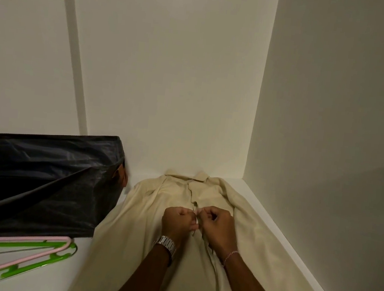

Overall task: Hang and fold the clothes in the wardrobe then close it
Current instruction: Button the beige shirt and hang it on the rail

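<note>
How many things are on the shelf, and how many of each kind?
Shirt: 1, the cream shirt, pinched by the left hand and right hand
Hangers: 2, the pink hanger and green hanger
Bag: 1, the black bag
Total: 4

Shirt (153,215) rt of bag (37,174), hangers (15,254) in frnt.

Cream shirt (153,213), black, perhaps dark navy, bag (37,174), pink hanger (11,266) over green hanger (28,249), white wardrobe wall (171,70).

One cream shirt (150,217), one black bag (37,174), two hangers (15,259), two hands (177,223).
</note>
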